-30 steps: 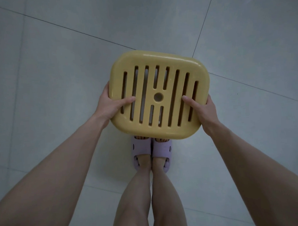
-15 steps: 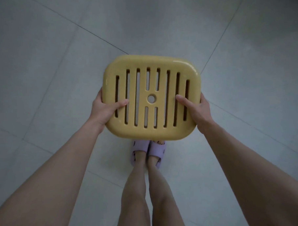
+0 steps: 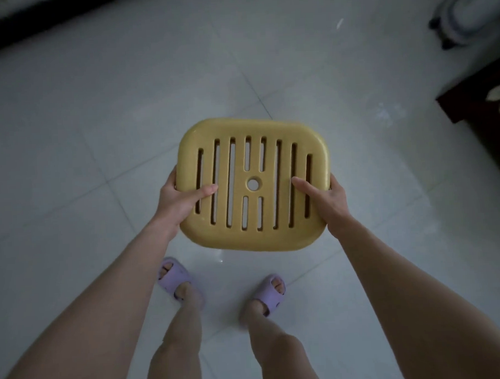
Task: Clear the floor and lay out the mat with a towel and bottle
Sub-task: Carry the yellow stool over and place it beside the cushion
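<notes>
Feet that stood together under the stool a second ago now stand apart, as in a stride, the purple slippers (image 3: 176, 278) split to either side, and the view takes in more of the room: a dark edge (image 3: 21, 24) at the far left, a white wheeled object (image 3: 461, 11) at the far right, and a dark piece of furniture (image 3: 474, 99) along the right side. The yellow slotted stool (image 3: 268, 187) is held in the air in front of the body, seat up and roughly level, well above the pale tiled floor (image 3: 96, 110). The left hand (image 3: 178, 204) grips its left rim, thumb lying across the seat and fingers wrapped under the edge; the right hand (image 3: 329, 203) clamps the right rim in the same way. By my reading this is the clearing step: the stool is being carried off the open tiles so the mat can go down. The next move calls for a spot at the room's edge, probably near the furniture, then a level lowering until the legs meet the tiles before either hand lets go. Mat, towel and bottle are not in view.
</notes>
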Demonstrator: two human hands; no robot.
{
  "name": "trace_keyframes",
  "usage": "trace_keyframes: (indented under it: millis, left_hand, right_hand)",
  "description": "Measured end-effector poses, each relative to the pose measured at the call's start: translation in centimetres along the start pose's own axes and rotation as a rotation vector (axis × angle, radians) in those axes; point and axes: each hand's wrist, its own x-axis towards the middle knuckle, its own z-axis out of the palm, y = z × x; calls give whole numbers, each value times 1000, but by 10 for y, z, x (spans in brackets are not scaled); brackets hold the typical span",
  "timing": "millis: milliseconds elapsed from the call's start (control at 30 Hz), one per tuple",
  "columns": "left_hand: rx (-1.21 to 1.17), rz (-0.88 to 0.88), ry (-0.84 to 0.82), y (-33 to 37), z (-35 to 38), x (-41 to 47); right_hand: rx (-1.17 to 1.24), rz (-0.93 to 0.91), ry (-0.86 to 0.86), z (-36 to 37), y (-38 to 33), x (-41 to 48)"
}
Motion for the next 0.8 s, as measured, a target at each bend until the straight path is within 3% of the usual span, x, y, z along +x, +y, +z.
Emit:
trace_keyframes:
  millis: [433, 800]
  left_hand:
    - [-273, -60, 303, -1, -324, 27]
    - [-421, -75, 484, -22, -513, 50]
  right_hand:
    - [-268, -152, -276, 333, -127, -28]
    - [-423, -212, -443, 550, -187, -51]
